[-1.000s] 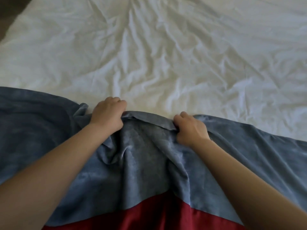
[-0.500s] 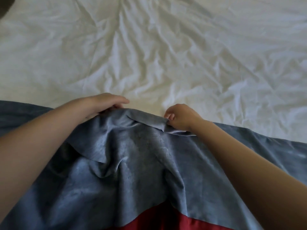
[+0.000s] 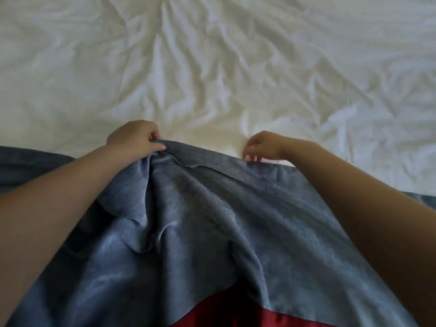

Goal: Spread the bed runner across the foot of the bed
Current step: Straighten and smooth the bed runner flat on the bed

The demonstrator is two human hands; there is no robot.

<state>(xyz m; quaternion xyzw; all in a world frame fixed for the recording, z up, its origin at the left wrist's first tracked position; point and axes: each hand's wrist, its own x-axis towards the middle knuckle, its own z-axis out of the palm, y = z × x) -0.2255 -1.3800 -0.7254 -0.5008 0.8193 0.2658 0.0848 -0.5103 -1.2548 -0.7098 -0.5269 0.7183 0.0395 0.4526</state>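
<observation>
The grey-blue bed runner [image 3: 200,220] lies bunched in folds across the near part of the bed, with a red band [image 3: 231,310] along its near edge. My left hand [image 3: 134,140] pinches the runner's far edge, which is folded over. My right hand [image 3: 262,145] hovers at the same edge further right, fingers curled and pointing down, fingertips touching or just above the cloth. The white sheet [image 3: 212,67] of the bed stretches beyond the runner.
The white sheet is heavily wrinkled, with creases fanning out from the middle. The runner continues left [image 3: 28,166] and right [image 3: 424,199] past my forearms, lying flatter there.
Both hands have pushed the runner's far edge further up the bed. My right hand has loosened from a closed grip on the edge; my left hand has re-gripped it.
</observation>
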